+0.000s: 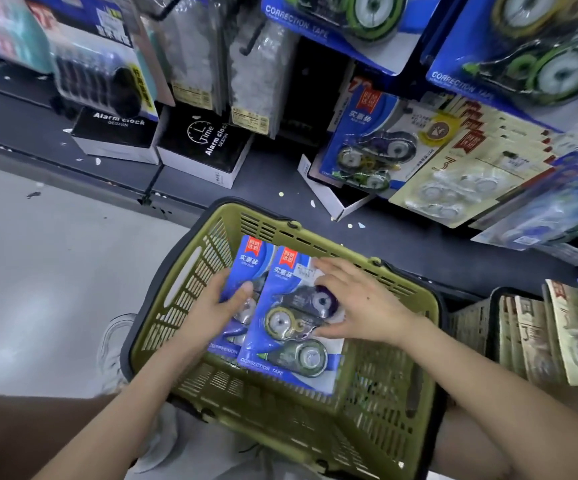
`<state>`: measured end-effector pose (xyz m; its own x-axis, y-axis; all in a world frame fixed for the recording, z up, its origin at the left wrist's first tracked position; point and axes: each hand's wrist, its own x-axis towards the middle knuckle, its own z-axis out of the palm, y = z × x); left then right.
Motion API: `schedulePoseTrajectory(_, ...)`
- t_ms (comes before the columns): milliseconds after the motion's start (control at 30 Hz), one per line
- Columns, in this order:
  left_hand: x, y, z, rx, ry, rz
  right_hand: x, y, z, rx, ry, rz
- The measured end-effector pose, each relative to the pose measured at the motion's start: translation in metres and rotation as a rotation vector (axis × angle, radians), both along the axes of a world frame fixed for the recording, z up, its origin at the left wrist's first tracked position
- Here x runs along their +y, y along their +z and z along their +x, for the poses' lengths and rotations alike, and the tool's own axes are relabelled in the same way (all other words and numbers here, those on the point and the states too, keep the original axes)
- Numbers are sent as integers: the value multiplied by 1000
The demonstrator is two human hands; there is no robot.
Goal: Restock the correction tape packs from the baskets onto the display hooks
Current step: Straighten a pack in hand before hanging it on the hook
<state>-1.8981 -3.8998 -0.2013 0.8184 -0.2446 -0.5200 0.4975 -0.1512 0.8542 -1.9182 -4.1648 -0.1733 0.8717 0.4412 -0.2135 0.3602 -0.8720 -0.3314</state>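
An olive green basket point(367, 403) sits in front of me with blue correction tape packs inside. My left hand point(223, 308) grips a blue pack point(246, 265) at its left edge, thumb on its front. My right hand point(360, 303) rests with curled fingers on the blister of the upper blue pack point(291, 327), thumb at its right side. Matching blue packs point(367, 140) hang on the display hooks above the basket. Larger blue correction tape packs point(530, 53) hang higher up.
Cream packs point(467, 178) hang right of the blue ones. A second basket point(471, 323) at right holds cream and blue packs. Two alarm clock boxes point(197, 147) stand on the dark base shelf. An open white carton point(336, 202) lies under the hooks. Grey floor spreads left.
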Motion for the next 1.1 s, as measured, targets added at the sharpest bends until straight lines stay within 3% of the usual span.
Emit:
schedulePoseTrajectory(200,-10,16,-10,-58,-5,-46,25,1,0,-91,-119,127)
schedulePoseTrajectory(433,7,21,6,-106,250,11,-39,-18,-55,-218,-1235,-30)
schedulePoseTrajectory(500,10,25,10,-128,286,25,-38,-25,-74,-112,-1538,49)
schedulePoseTrajectory(567,14,29,14,-166,306,59,-32,-30,-83,76,-1684,51)
schedulePoseTrajectory(700,22,46,20,-278,336,113,-23,-22,-68,102,-1647,85)
schedulePoseTrajectory(933,51,88,26,-423,524,92,12,-31,-32,183,-1488,455)
schedulePoseTrajectory(1100,60,112,49,-474,636,29,27,-50,-25,283,-1453,558)
